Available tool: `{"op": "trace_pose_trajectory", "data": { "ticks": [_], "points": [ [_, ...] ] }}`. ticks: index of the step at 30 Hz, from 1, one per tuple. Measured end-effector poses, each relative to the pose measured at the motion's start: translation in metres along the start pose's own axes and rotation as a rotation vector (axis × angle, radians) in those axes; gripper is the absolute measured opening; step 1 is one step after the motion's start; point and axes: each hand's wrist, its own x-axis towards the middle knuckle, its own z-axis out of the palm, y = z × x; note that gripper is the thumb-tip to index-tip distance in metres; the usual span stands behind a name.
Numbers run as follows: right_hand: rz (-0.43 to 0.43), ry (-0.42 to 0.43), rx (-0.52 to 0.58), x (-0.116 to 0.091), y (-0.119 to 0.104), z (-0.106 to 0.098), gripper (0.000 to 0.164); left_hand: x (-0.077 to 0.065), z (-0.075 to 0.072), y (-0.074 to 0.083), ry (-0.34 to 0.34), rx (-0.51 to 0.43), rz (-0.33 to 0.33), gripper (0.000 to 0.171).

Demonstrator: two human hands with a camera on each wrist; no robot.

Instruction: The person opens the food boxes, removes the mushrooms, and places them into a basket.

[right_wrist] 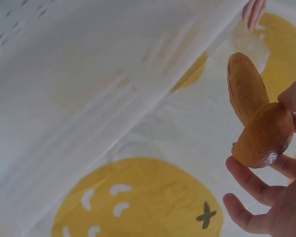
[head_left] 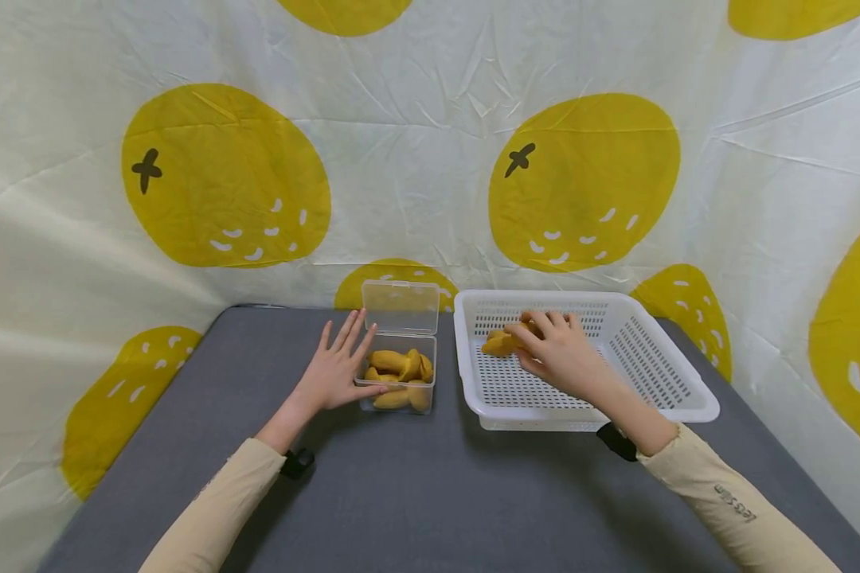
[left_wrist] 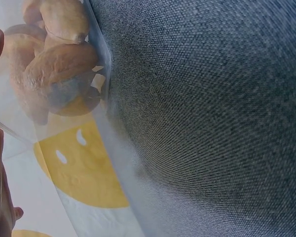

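Observation:
My right hand (head_left: 564,360) pinches a yellow-brown mushroom (right_wrist: 266,134) between thumb and fingers, over the white basket (head_left: 545,423). In the right wrist view its thick stem points up and away from the rounded cap in the fingers. My left hand (head_left: 335,370) is spread beside a small clear plastic box (head_left: 433,350), its thumb across the front rim. Several more yellow-brown mushrooms (head_left: 390,364) lie piled inside that box. Through the box's clear wall, the left wrist view shows these mushrooms (left_wrist: 61,69) close up.
The box's hinged lid (head_left: 400,306) stands raised at the back, against the curtain. A dark grey cloth (head_left: 430,493) covers the table. A white curtain with yellow fruit prints (head_left: 408,183) hangs behind and at both sides. The basket's slotted walls rise around the right hand.

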Motion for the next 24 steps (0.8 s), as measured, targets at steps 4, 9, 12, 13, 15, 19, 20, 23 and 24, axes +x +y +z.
{"op": "trace_pose_trajectory", "data": {
  "ticks": [4, 9, 12, 13, 15, 19, 20, 23, 24],
  "points": [
    [-0.012, -0.020, -0.025, 0.000, 0.015, -0.004, 0.038, 0.000, 0.000, 0.000, -0.007, 0.009, -0.006, 0.105],
    [-0.034, -0.057, -0.075, 0.001, 0.035, -0.007, 0.039, 0.001, 0.001, 0.000, -0.024, 0.002, -0.010, 0.104],
    [-0.057, -0.045, -0.112, 0.000, 0.049, -0.003, 0.040, 0.001, 0.000, 0.000, -0.025, 0.002, -0.009, 0.104],
    [-0.063, -0.040, -0.125, -0.001, 0.053, -0.001, 0.040, 0.001, 0.000, 0.000, -0.019, -0.001, -0.007, 0.104],
    [-0.067, -0.037, -0.148, -0.002, 0.062, 0.002, 0.040, 0.000, 0.000, -0.001, -0.014, -0.002, -0.005, 0.104],
    [-0.058, -0.055, -0.188, -0.005, 0.077, 0.009, 0.042, 0.000, 0.000, -0.001, -0.012, -0.007, -0.005, 0.104],
    [-0.054, -0.061, -0.196, -0.006, 0.081, 0.011, 0.042, 0.000, 0.000, -0.001, -0.015, -0.004, -0.006, 0.104],
    [-0.047, -0.058, -0.204, -0.007, 0.091, 0.018, 0.043, 0.000, 0.000, -0.001, -0.025, -0.003, -0.007, 0.104],
    [-0.048, -0.051, -0.208, -0.007, 0.093, 0.020, 0.043, 0.000, 0.000, -0.001, -0.025, -0.001, -0.006, 0.104]
  ]
}}
